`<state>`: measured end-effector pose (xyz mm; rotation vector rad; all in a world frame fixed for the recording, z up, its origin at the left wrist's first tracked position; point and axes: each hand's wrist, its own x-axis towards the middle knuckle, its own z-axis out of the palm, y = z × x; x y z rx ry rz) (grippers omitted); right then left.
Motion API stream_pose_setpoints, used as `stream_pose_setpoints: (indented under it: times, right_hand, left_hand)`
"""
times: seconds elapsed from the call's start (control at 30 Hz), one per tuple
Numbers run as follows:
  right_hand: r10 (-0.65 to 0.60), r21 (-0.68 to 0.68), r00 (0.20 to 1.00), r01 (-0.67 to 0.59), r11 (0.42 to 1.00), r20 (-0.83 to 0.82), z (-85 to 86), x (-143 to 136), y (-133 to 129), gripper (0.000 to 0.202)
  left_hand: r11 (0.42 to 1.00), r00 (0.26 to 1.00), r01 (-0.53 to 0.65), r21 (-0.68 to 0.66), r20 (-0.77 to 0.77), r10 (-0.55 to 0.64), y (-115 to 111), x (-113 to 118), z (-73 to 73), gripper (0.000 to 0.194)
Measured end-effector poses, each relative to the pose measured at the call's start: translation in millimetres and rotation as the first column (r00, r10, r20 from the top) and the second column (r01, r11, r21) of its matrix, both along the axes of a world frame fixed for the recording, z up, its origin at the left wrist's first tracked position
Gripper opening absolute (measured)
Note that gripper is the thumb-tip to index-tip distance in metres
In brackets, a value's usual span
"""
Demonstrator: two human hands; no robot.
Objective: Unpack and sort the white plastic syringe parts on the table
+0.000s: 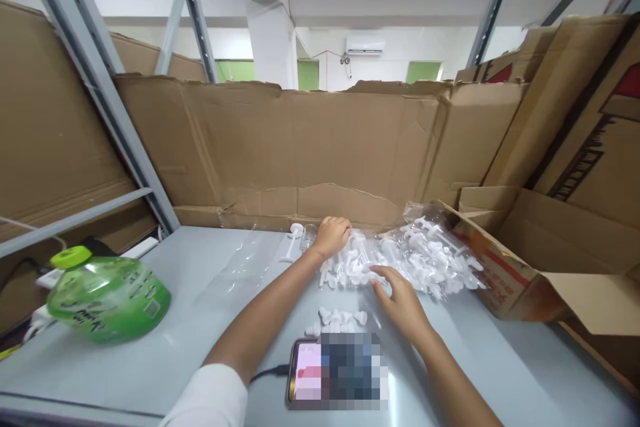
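Note:
At the back of the table my left hand (333, 237) rests at the far edge of a heap of white plastic parts (357, 257). Its fingers curl downward together, and the fingertips and whatever they hold are hidden. My right hand (397, 293) is at the near edge of the same heap, thumb and forefinger apart, touching or very close to a white part. To the left of my left hand lie a white plunger-like piece (295, 232) with round ends and a clear ribbed cylinder (309, 236). On the right, clear bags (435, 253) hold more white parts.
Several small white pieces (340, 320) lie in front of a phone (305, 373) with a cable, its screen partly blurred. A flat clear bag (245, 267) is left of centre. A green jug (110, 297) stands left, an open carton (505, 280) right, cardboard (320, 147) behind.

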<state>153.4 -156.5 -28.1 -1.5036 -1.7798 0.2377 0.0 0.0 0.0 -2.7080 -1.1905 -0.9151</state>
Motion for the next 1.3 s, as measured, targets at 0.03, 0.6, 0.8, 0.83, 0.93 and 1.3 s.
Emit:
stream_pose_setpoints:
  times: [0.03,0.6,0.8,0.83,0.93,1.3]
  right_hand:
    - [-0.006,0.001,1.0,0.006,1.0,-0.006,-1.6,1,1,0.028]
    - [-0.058,-0.022,0.828,0.055,0.998,-0.558,2.2,2,7,0.077]
    - [0.029,-0.107,0.696,-0.151,0.983,-0.718,9.1,-3,0,0.081]
    - [0.042,-0.109,0.655,-0.188,0.976,-0.755,10.9,-4,-1,0.079]
    - [0.079,-0.096,0.477,-0.333,0.938,-0.875,16.4,-7,-6,0.071]
    - [0.104,-0.038,0.316,-0.412,0.91,-0.943,24.9,2,-7,0.051]
  left_hand:
    - [1.0,1.0,-0.003,-0.003,0.028,0.003,-3,0,4.6,0.015]
    - [0.802,0.275,0.597,-0.017,0.943,-0.185,-88,15,103.0,0.021]
    - [0.8,0.1,0.595,0.08,0.98,-0.173,-108,9,129.5,0.015]
    - [0.802,0.062,0.591,0.086,0.986,-0.152,-109,8,133.3,0.013]
    - [0.819,-0.047,0.568,0.082,0.997,-0.067,-110,2,143.0,0.009]
    - [0.86,-0.09,0.508,-0.046,0.99,0.106,-91,-32,117.1,0.013]
